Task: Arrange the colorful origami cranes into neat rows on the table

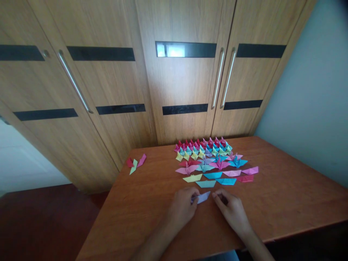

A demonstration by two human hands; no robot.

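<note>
My left hand (185, 203) is closed on a lavender folded paper piece (203, 197), gripping its left end above the table. The piece's free, pointed end sticks out to the right. Just beyond that tip is my right hand (230, 207), its thumb and forefinger pinched together and a small gap away from the paper. Nothing shows between those fingers. Past my hands lie flat folded paper strips with slanted ends, among them a pale green one (206, 184), a blue one (226, 181) and a red one (245, 178).
Behind the strips stand winged paper cranes, such as a pink one (187, 169), then tight rows of small folded paper figures (202, 145). Three loose folded pieces (133, 166) lie at the table's far left. A wooden wardrobe (179, 127) rises behind the brown table (285, 195).
</note>
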